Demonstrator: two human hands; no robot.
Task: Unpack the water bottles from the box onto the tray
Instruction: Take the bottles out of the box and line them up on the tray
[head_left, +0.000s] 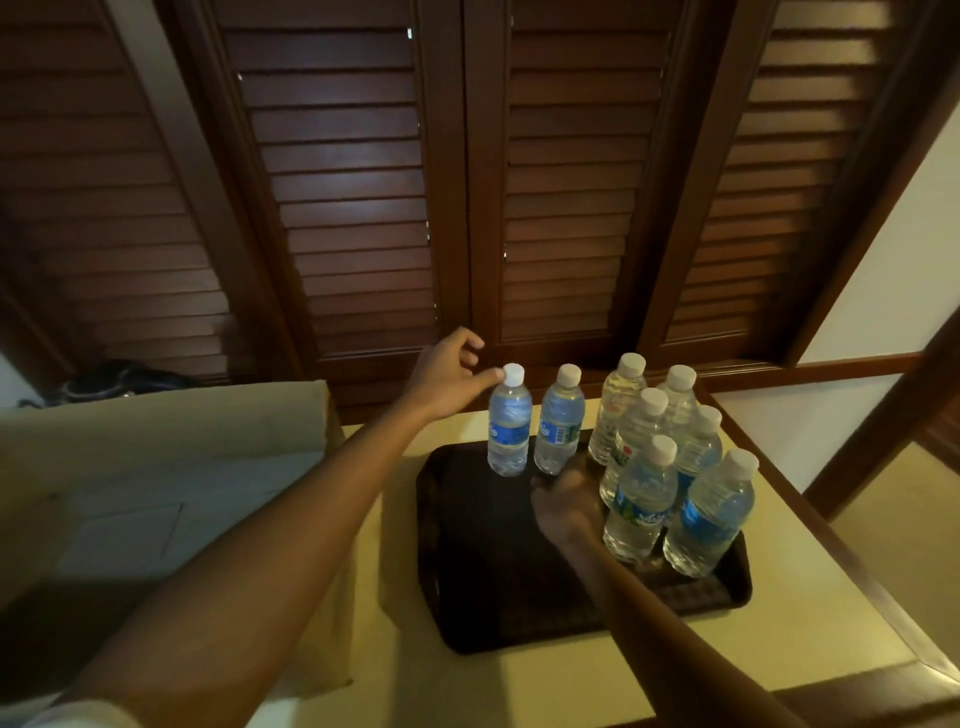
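We stand at a cream table (545, 691) before dark louvred shutters (353, 182). Eight bottles (641, 499) stand upright on the dark tray (483, 571); the box (171, 467) sits left. Our left hand (447, 379) touches the far-left bottle (510, 421) at its cap with loosely curled fingers. Our right hand (569, 501) rests low beside a bottle; its grip we cannot tell.

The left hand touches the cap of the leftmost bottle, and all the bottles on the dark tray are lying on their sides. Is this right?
Not quite. In the head view the left hand does touch the cap of the leftmost bottle, but the bottles on the dark tray stand upright, none lying on its side.
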